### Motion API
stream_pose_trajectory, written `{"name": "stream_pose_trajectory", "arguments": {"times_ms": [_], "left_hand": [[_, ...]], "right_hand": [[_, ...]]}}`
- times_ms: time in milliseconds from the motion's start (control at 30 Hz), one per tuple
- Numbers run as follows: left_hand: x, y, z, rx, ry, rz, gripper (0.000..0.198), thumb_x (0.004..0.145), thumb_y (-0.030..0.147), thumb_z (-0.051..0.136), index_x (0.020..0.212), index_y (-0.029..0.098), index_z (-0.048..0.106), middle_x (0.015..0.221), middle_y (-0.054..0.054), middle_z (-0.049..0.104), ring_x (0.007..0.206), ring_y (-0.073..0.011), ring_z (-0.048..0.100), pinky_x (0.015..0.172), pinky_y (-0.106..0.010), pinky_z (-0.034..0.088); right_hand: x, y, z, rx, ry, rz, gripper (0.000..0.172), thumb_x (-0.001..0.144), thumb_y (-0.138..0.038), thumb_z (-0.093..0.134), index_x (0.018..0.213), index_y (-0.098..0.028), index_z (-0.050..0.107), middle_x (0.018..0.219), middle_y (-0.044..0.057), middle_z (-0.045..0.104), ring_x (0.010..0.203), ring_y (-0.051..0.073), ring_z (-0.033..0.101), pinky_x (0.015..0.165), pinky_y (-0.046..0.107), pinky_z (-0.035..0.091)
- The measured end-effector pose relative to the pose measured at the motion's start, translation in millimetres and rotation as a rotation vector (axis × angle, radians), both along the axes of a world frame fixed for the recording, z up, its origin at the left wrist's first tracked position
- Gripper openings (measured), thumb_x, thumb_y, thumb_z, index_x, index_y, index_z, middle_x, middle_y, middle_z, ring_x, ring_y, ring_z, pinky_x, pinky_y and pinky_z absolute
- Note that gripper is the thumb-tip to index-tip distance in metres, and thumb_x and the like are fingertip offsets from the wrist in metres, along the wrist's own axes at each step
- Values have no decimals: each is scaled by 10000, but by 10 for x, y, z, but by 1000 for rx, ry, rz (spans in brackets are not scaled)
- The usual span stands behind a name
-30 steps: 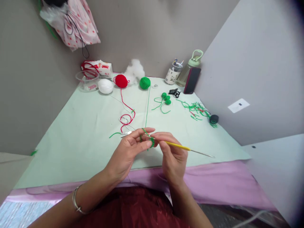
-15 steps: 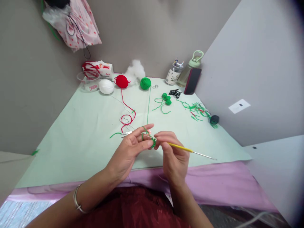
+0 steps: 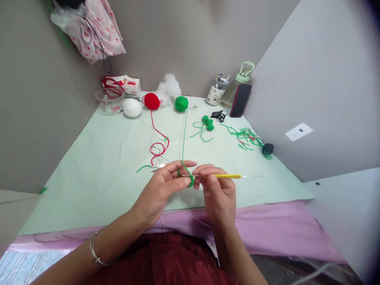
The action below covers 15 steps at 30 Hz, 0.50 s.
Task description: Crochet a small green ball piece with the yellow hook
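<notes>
Between thumb and fingers, my left hand (image 3: 162, 188) pinches a small green crochet piece (image 3: 191, 182). Green yarn (image 3: 185, 136) loops over its raised forefinger and leads back to a green yarn ball (image 3: 181, 103). My right hand (image 3: 218, 190) is closed on a crochet hook (image 3: 230, 176) with a yellow handle, held nearly level. The hook's thin metal tip lies at the top of the green piece, by the yarn. Whether yarn is caught on the tip is too small to tell. Scissors (image 3: 159, 166) lie partly hidden behind my left hand.
Red (image 3: 151, 101) and white yarn balls (image 3: 132, 107) sit at the back left, near white stuffing (image 3: 170, 89). Small green crocheted balls (image 3: 209, 122), a black hair claw (image 3: 219, 116), yarn scraps (image 3: 246, 136) and black tape (image 3: 267, 149) lie right. A phone (image 3: 241, 101) leans against a bottle (image 3: 234, 89).
The hook has swung from slanting down to the right to nearly level, its tip moving slightly. My left forefinger has dipped a little. Both hands keep their holds.
</notes>
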<state>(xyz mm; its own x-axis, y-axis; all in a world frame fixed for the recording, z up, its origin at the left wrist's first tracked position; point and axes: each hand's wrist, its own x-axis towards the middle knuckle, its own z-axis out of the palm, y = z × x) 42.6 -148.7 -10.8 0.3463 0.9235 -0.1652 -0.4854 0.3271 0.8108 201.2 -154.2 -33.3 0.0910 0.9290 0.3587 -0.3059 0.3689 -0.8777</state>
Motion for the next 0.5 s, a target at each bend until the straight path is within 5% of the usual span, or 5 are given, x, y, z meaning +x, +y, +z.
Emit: {"name": "stream_pose_trajectory", "arguments": {"times_ms": [200,500], "left_hand": [[-1,-15,12,63,97,78,401,796,234,901,1188,240,814,951,-16,725,960,-177,654,942,-307,505],[-42,-34,20,95,152,68,321,866,297,839,1185,264,826,916,-3,646,908,-153,595,849,-271,471]], "right_hand": [[-7,-36,-49,56,-78,-76,164,1041,-269,658,1033,-290,820,1005,23,811,744,131,686,729,306,576],[41,-32,-3,27,10,-23,197,1077,-314,595,1018,-244,770,935,24,825,699,123,733,663,271,613]]}}
